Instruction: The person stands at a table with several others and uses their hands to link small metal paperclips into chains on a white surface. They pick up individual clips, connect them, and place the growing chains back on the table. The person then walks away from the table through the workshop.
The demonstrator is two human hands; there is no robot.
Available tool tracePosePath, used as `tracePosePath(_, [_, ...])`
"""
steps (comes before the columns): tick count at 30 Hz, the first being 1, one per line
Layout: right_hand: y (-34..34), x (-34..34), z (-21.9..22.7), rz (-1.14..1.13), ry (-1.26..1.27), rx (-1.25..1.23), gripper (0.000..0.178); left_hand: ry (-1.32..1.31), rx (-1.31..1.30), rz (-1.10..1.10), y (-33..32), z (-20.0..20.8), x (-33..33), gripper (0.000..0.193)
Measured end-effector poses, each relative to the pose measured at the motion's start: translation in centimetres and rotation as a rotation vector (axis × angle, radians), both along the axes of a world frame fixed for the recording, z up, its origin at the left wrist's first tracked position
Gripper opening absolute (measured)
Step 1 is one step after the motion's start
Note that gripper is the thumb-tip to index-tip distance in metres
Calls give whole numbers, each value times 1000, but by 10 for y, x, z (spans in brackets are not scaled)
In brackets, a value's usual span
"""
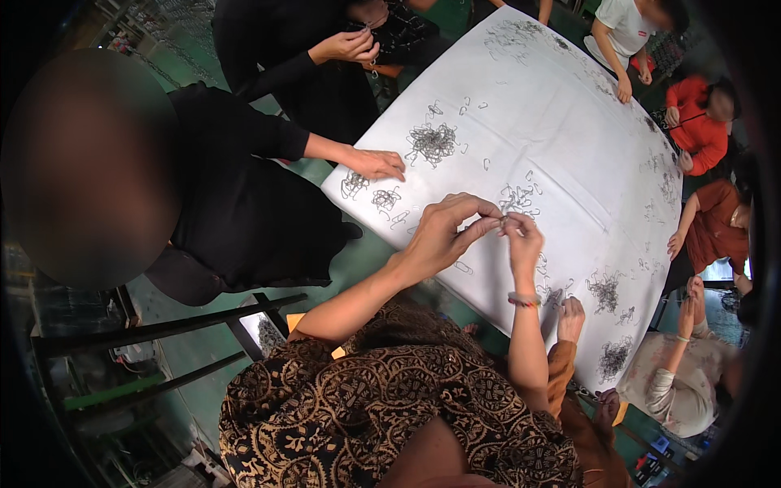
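Note:
My left hand (450, 230) and my right hand (523, 239) meet above the near part of the white table (561, 175). Thumb and fingertips of both are pinched together on a small grey wire piece (503, 220), mostly hidden by the fingers. Just beyond my fingertips lies a loose pile of bent wire pieces (521, 198), shaped like small hooks or links. One more wire link (464, 267) rests below my left hand. A banded bracelet circles my right wrist.
To my left, a co-worker's hand (378, 164) touches the table beside small wire piles (386, 198); a bigger wire pile (433, 144) lies beyond it. Close on my right is another person's hand (571, 319). More people and wire piles (604, 293) line the far and right edges.

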State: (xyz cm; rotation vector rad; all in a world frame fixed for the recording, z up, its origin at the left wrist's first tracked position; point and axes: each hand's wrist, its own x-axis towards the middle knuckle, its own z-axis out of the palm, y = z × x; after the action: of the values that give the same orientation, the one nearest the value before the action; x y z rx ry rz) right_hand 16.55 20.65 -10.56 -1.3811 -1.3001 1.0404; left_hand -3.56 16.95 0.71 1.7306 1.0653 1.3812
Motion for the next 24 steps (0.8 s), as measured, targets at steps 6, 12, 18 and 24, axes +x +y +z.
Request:
tracePosePath(6, [-56, -18, 115, 152, 147, 282, 9, -38, -117, -73, 3, -23, 19, 15])
tracePosePath(12, [-67, -32, 127, -57, 47, 146, 18, -48, -106, -132, 1, -32, 28, 12])
tracePosePath(18, [-73, -21, 123, -124, -28, 200, 26, -145, -128, -195, 2, -29, 40, 10])
tracePosePath(24, [-73, -27, 122, -212, -110, 410, 26, -17, -170, -316, 8, -14, 32, 14])
